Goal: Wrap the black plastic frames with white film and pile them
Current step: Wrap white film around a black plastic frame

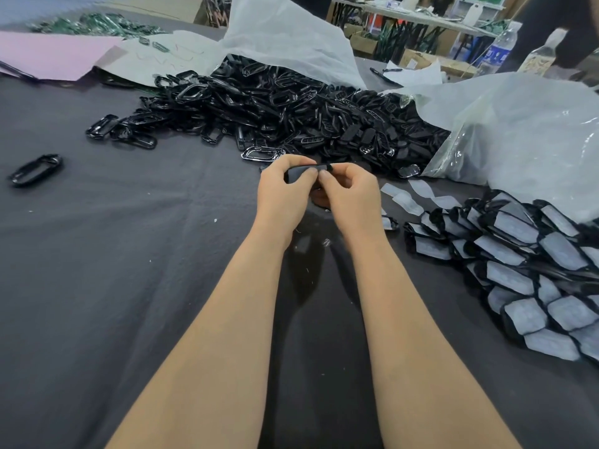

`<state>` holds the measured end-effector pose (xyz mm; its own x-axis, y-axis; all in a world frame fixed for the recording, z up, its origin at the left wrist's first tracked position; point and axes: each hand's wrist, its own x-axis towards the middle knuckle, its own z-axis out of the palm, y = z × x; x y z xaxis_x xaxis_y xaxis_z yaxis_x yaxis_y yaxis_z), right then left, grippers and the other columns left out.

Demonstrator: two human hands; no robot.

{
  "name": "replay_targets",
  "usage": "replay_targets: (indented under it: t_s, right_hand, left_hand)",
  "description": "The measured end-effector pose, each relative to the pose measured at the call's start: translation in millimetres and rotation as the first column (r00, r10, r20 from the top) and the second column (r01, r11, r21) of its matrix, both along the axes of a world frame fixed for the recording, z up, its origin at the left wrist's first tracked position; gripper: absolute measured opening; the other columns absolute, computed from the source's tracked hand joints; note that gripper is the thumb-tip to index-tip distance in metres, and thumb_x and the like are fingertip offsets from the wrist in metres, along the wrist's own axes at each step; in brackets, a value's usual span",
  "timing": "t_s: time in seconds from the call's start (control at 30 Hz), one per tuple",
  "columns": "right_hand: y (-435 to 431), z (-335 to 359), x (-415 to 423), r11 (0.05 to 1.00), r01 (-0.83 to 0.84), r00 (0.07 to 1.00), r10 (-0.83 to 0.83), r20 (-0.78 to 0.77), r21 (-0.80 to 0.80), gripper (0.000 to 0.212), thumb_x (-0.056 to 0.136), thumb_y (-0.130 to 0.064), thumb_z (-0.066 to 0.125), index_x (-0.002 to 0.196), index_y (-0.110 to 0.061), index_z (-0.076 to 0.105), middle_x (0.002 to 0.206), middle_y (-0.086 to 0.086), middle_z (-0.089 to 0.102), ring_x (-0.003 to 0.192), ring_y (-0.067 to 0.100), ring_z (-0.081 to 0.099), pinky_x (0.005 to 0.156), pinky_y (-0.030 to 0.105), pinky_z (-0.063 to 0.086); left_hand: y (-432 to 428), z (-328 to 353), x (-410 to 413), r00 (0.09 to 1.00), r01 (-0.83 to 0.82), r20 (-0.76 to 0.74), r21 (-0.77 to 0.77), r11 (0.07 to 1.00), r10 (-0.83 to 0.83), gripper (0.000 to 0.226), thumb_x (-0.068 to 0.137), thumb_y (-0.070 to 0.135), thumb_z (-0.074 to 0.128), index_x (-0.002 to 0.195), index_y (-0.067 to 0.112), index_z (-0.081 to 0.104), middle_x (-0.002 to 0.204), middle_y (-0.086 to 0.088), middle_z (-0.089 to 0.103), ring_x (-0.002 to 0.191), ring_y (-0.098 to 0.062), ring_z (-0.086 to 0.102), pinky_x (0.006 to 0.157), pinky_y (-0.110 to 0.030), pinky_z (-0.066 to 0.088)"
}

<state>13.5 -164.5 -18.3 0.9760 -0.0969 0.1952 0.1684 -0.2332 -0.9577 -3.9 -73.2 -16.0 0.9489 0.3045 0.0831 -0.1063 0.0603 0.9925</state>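
Black plastic frame (299,171), small and oblong, is held between both your hands at the middle of the head view. Your left hand (282,189) curls its fingers round the frame's left part. Your right hand (350,192) pinches the frame's right end between thumb and fingertips. Whether white film is already on this frame cannot be told, as your fingers cover much of it.

Both bare forearms reach forward over a table (129,254) covered in dark grey cloth. Just beyond your hands lies a large heap of bare frames (275,108), glossy and tangled, spilling from an opened white bag (285,37). To your right, a pile of wrapped frames (525,270) lies in overlapping rows, each showing a pale film face edged in black. Between that pile and your right hand, a few loose film pieces (421,189) lie flat on the cloth. A clear plastic bag (534,131) lies behind the wrapped pile. Far to your left, a single frame (35,169) lies alone. A pink sheet (48,56) rests at the far left edge, and a water bottle (499,50) stands at the far right.
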Motion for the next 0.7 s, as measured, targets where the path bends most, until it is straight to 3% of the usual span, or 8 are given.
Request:
replay_targets:
  t_s: [0.13,0.3,0.47,0.7]
  right_hand:
    - [1.1,-1.1,-0.4,0.999,0.026,1.000,-0.026,-0.011,0.035,0.004,0.090,-0.013,0.061,0.092,-0.014,0.064,0.091,0.011,0.070,0.085,0.025,0.070,0.080,0.044,0.058]
    - [0.8,-0.8,-1.4,0.972,0.003,0.997,0.017,-0.080,0.236,0.011,0.089,-0.008,0.061,0.082,-0.017,0.061,0.076,0.005,0.069,0.066,0.018,0.070,0.067,0.034,0.060]
    - [1.2,0.7,-1.6,0.956,0.042,0.993,-0.009,-0.114,0.290,0.016,0.093,-0.007,0.053,0.081,-0.016,0.059,0.075,0.003,0.063,0.054,0.011,0.064,0.057,0.024,0.055]
    - [-1.9,3.9,-1.3,0.964,0.076,0.991,-0.045,-0.124,0.254,0.017,0.094,-0.007,0.050,0.081,-0.017,0.057,0.077,0.002,0.060,0.049,0.009,0.059,0.051,0.020,0.051]
  left_hand:
    - [-0.5,-1.3,1.1,1.000,0.003,-0.001,-0.018,1.000,-0.003,0.017,0.091,0.008,0.058,0.087,0.023,0.064,0.090,0.001,0.067,0.093,-0.017,0.066,0.081,-0.029,0.057]
    - [-0.6,-3.0,2.2,1.000,0.002,0.029,0.008,1.000,-0.002,0.021,0.092,0.008,0.056,0.084,0.025,0.064,0.085,0.007,0.066,0.081,-0.006,0.064,0.070,-0.019,0.054]
    - [-1.7,-4.5,4.0,1.000,0.024,0.001,0.028,0.999,-0.024,0.025,0.094,0.009,0.050,0.086,0.028,0.064,0.090,0.005,0.065,0.090,-0.015,0.064,0.081,-0.032,0.057]
    - [-3.4,-1.5,4.0,0.996,0.091,-0.025,0.069,0.993,-0.089,0.031,0.098,0.005,0.038,0.094,0.023,0.062,0.101,-0.002,0.064,0.101,-0.022,0.061,0.093,-0.042,0.053]
